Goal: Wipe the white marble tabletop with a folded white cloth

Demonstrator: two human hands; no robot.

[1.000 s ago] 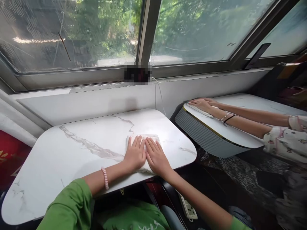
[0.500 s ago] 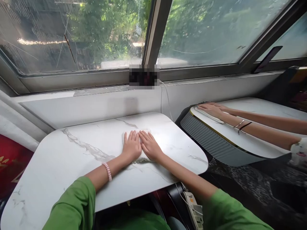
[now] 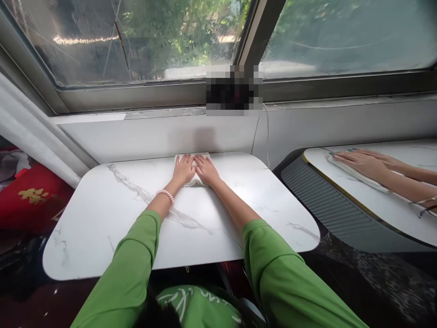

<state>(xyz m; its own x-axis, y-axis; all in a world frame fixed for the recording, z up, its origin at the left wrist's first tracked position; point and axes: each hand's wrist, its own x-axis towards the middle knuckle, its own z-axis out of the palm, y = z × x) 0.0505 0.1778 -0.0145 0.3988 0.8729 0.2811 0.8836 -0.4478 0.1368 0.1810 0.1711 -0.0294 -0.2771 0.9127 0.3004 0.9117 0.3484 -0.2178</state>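
My left hand (image 3: 184,170) lies flat with its fingers stretched forward, on a folded white cloth (image 3: 196,181). Beside it, touching at the thumb side, my right hand (image 3: 206,170) presses flat on the same cloth, fingers also extended. Both palms cover most of the cloth, so only its edges show. The cloth rests near the far edge of a white marble-patterned table (image 3: 205,237), close to the wall. A pink beaded bracelet (image 3: 165,196) circles my left wrist.
At the right, another person's hands (image 3: 367,165) lie on a white cloth (image 3: 357,174) on a second marble-patterned table (image 3: 403,218). Thin cables (image 3: 268,136) hang down the wall. A red bag (image 3: 37,196) and white curtain (image 3: 37,118) are at the left.
Both my hands and the cloth have slid forward, from the middle of the table to its far edge. The camera view has shifted. The other person's hands stay on their cloth.
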